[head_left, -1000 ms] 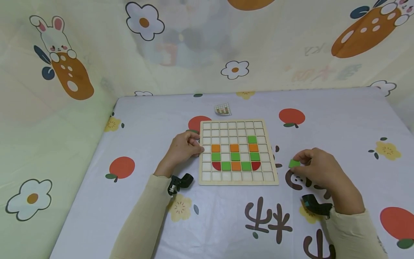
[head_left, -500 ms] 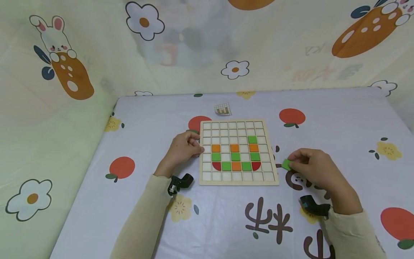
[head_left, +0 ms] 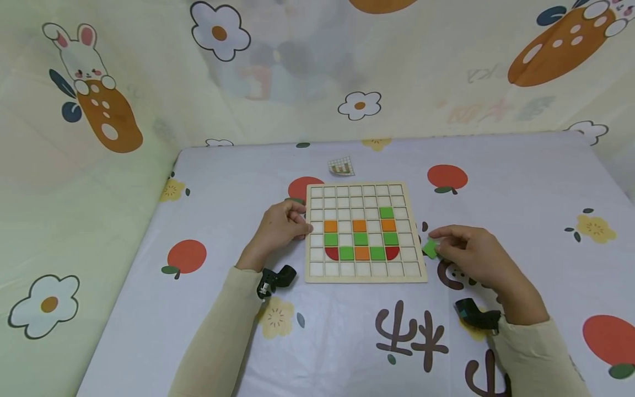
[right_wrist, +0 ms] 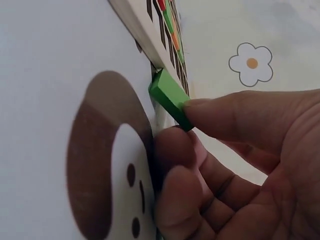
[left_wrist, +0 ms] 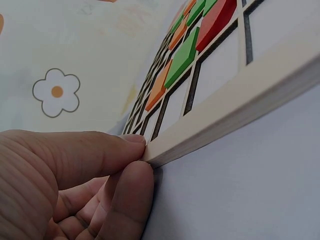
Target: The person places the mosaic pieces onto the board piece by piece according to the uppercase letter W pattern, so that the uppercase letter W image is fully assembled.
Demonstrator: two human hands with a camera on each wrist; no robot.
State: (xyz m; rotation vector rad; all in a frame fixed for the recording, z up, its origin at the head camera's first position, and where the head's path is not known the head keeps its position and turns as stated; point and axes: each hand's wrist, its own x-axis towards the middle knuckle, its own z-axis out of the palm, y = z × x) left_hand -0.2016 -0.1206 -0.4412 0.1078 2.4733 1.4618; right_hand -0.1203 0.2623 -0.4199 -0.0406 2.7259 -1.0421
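Observation:
A wooden grid board (head_left: 366,279) lies on the table. My left hand (head_left: 279,227) pinches its left edge; in the left wrist view the thumb lies over the rim (left_wrist: 235,120) with a finger against its side. Green, orange and red tiles fill several cells, among them a red rounded tile (head_left: 392,253) and a lone green tile (head_left: 386,213) higher up. Just right of the board, my right hand (head_left: 478,256) holds a green square tile (right_wrist: 170,96) between thumb and fingers. That tile is tilted, one corner close to the board's right side.
Behind the board lies a small paper card (head_left: 341,166) with a printed grid pattern. A patterned cloth (head_left: 238,187) covers the table, and a printed curtain (head_left: 297,82) hangs behind it. Black wrist cameras (head_left: 477,315) sit on both forearms.
My right hand has moved left with the green tile, bringing it up beside the board, and the tile has turned in the fingers. The left hand has stayed at the board's edge.

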